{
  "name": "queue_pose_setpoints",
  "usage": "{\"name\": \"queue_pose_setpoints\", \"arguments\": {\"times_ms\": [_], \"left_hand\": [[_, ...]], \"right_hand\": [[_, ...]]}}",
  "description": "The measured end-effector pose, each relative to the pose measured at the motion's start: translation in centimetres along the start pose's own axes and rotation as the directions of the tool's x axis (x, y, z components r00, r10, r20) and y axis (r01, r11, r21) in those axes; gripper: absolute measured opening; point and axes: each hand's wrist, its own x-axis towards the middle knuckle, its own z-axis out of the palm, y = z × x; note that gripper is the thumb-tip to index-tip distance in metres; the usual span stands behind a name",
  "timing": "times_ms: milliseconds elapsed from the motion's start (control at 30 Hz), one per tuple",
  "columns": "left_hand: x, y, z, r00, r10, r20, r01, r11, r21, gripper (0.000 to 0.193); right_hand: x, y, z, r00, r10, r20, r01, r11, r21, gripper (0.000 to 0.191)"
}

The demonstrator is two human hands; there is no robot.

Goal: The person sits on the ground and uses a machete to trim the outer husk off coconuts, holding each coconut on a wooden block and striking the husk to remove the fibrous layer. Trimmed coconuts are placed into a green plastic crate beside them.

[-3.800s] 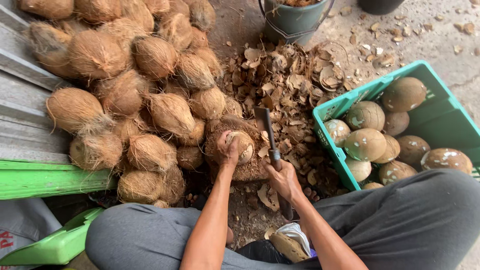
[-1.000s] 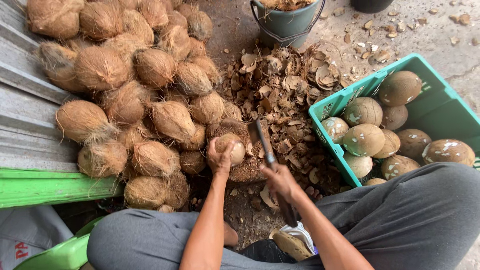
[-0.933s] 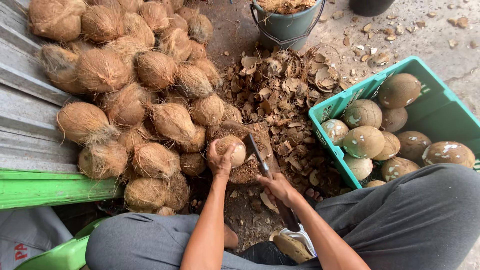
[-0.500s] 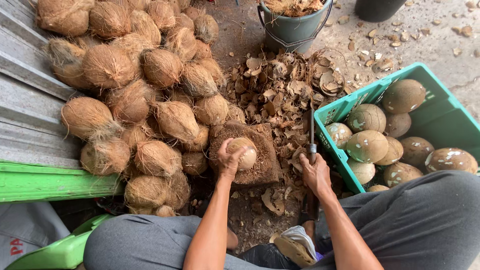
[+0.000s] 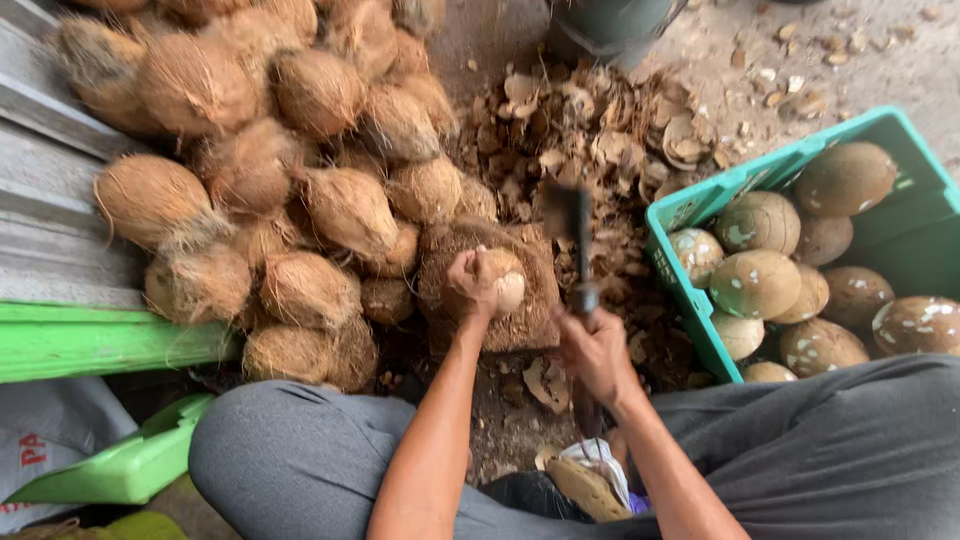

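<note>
The left hand [image 5: 475, 285] clamps a pale coconut [image 5: 505, 282] on the chopping block [image 5: 520, 320]; just right of it, the right hand [image 5: 598, 352] grips an upright, blurred cleaver [image 5: 578, 235], blade pointing away

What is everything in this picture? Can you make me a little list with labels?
Left hand: grips a pale coconut on a wooden block
Right hand: holds a blurred chopping knife
Left side: pile of hairy coconuts
Right side: green crate of shelled coconuts
Ground: shell chips
</note>
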Motion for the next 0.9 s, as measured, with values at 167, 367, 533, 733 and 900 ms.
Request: {"name": "queue_pose_setpoints", "arguments": {"times_ms": [167, 367, 533, 733, 900], "left_hand": [[-0.1, -0.2, 0.1, 1.0, -0.026, 0.009, 0.026, 1.0, 0.014, 0.038], [0.2, -0.7, 0.7, 0.999, 0.012, -0.048, -0.01, 0.999, 0.035, 0.037], [-0.2, -1.1, 0.7, 0.999, 0.026, -0.034, -0.023, 0.997, 0.08, 0.039], [-0.5, 0.5, -0.4, 0.998, 0.049, -0.031, -0.049, 0.999, -0.017, 0.037], [-1.1, 0.8, -0.6, 0.997, 0.044, -0.065, -0.041, 0.998, 0.041, 0.039]], "right_hand": [[-0.3, 0.9, 1.6, 0.991, -0.118, -0.06, 0.127, 0.977, 0.173, 0.02], [0.0, 0.0, 2.2, 0.982, 0.189, -0.009, -0.188, 0.981, 0.038, 0.024], [-1.0, -0.8, 1.7, 0.964, -0.247, -0.101, 0.263, 0.94, 0.217, 0.029], [-0.6, 0.2, 3.1, 0.961, 0.274, -0.039, -0.265, 0.871, -0.414, 0.03], [0.0, 1.0, 2.5, 0.996, -0.056, -0.071, 0.038, 0.973, -0.226, 0.03]]}}
